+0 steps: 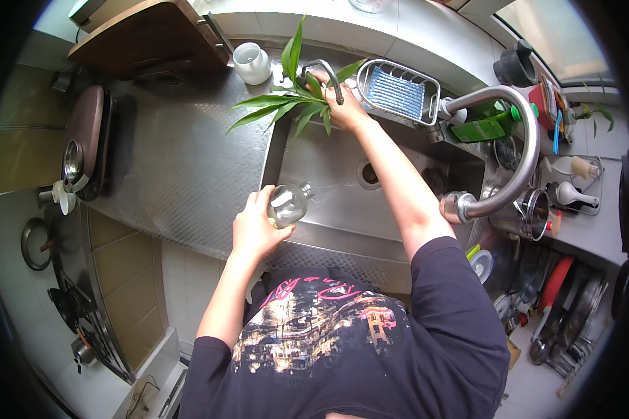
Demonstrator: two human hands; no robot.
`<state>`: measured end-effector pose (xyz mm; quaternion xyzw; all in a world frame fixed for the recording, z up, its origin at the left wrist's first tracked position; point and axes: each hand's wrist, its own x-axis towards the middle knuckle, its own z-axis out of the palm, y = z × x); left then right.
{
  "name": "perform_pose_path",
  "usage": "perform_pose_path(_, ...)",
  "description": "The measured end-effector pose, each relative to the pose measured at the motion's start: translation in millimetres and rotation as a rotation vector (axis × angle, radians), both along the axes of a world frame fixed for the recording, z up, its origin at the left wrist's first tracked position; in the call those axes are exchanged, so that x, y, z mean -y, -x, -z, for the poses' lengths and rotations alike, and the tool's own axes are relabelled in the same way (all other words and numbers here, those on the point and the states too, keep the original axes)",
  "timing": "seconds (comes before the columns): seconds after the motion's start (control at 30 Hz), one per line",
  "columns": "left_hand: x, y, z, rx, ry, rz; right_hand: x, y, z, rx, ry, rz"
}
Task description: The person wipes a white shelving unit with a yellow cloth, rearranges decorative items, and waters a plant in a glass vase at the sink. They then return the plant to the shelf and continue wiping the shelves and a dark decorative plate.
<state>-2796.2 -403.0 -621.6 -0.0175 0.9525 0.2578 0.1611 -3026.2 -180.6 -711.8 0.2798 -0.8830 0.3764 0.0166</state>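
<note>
My left hand (257, 222) grips a round clear glass bottle (288, 206) by its body, over the left front edge of the steel sink (325, 173). The bottle is tilted, its threaded neck pointing right into the basin, and a thin stream of water seems to run from it. At the back of the sink, my right hand (346, 107) is closed around the base of a leafy green plant (293, 99). Its long leaves spread left over the basin and counter. A thin curved tap (338, 86) stands in front of that hand and partly hides the fingers.
A frosted glass jar (252, 64) stands behind the plant. Right of it are a wire basket with a blue sponge cloth (396, 93), a large curved metal pipe (529, 152) and a green bottle (482, 128). Wooden boards (147, 42) lean at the back left.
</note>
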Motion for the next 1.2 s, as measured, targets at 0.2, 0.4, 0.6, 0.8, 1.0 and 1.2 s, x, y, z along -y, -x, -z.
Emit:
perform_pose_path(0.2,13.8,-1.7,3.3,-0.023,-0.144,-0.125,-11.1,0.0,35.9,-0.226,-0.304,0.0)
perform_pose_path(0.4,38.0,-3.3,17.8,0.086,-0.468,-0.221,-18.1,-13.9,43.0,-0.437,-0.437,-0.012)
perform_pose_path(0.6,52.7,-25.1,21.3,0.033,-0.636,-0.227,-30.4,-98.3,19.3,-0.012,-0.565,0.184)
perform_pose_path(0.8,62.8,-33.4,26.3,0.027,-0.767,-0.268,-46.2,-172.1,45.5,0.442,0.382,0.558)
perform_pose_path(1.0,62.4,-27.2,41.7,0.056,-0.93,-0.304,-14.6,-183.7,11.1,-0.034,0.627,0.577)
perform_pose_path(1.2,54.0,-16.5,53.7,0.152,-1.186,-0.319,-8.0,-191.1,-32.5,-0.037,0.67,0.615)
